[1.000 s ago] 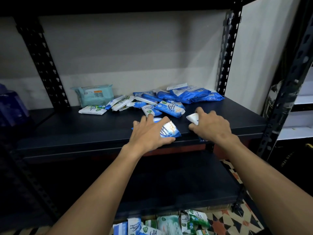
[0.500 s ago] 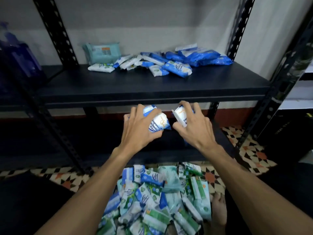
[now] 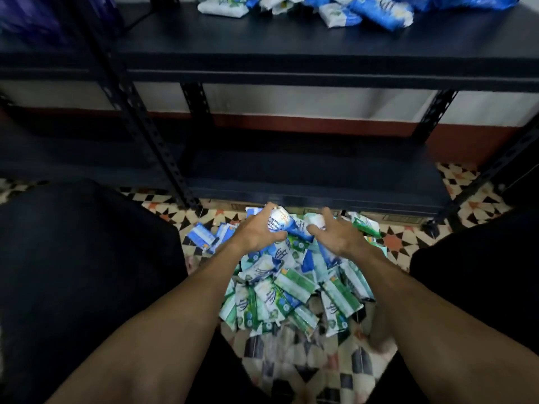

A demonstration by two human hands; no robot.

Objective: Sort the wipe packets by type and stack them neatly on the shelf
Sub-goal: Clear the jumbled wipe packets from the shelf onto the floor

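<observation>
Curled around a white-and-blue packet (image 3: pixel 279 222), my left hand (image 3: pixel 256 236) clamps it between thumb and fingers, printed face turned up toward me. My right hand (image 3: pixel 335 237), level with it and just to its right, has its fingers bent around a pale packet (image 3: pixel 315 220); most of that one is hidden by the hand, so I cannot tell its type.

Both hands hang low, directly over the pile (image 3: pixel 291 287) of loose green, white and blue packets, which spreads from under my knuckles back toward me across the tiled floor (image 3: pixel 393 242). Whether the held packets touch the pile I cannot tell.

From the grip, the upper shelf (image 3: pixel 291 51) lies well above and farther out, past the edge of the lower shelf (image 3: pixel 320 179), which sits just beyond my fingertips. On that upper board a row of packets (image 3: pixel 376 13) lies up and to the right of both hands, blue ones toward the right, whiter ones toward the left.

Judging from this, the coming move is a lift up and forward. The left packet's long axis runs roughly away from me, toward the shelves, so it should need little turning to lie flat. My right hand is the nearer one to the blue end of the row, my left to the white end.
</observation>
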